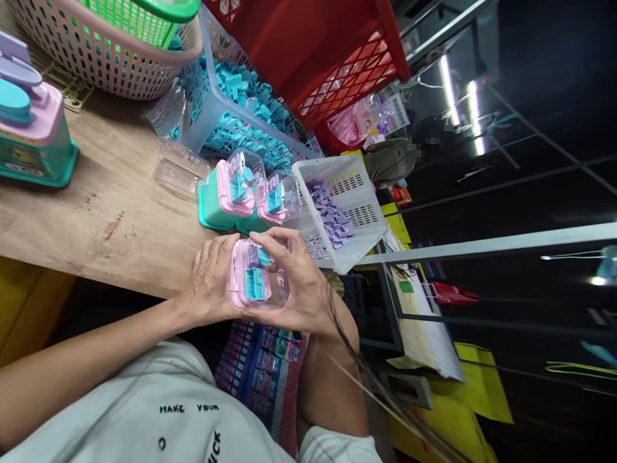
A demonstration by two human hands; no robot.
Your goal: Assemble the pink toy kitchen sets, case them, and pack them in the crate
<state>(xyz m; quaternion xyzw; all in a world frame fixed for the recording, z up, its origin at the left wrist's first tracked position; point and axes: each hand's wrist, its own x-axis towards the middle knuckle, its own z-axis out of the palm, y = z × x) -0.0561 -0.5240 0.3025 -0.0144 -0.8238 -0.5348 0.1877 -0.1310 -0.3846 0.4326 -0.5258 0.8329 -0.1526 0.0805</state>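
Between my two hands is a small toy set with a pink top, light-blue and lilac parts and a clear plastic cover. My left hand wraps round its base side, which the fingers hide. Around the clear cover curl the fingers and thumb of my right hand. Just beyond, on the table edge, stand two similar toys, one with a turquoise base and another beside it, both under clear covers. A loose clear cover lies to their left.
A larger turquoise and pink toy stands at left on the wooden table. Behind are a pink basket, a bin of blue parts and a red crate. A white basket holds lilac pieces. A blue crate sits below.
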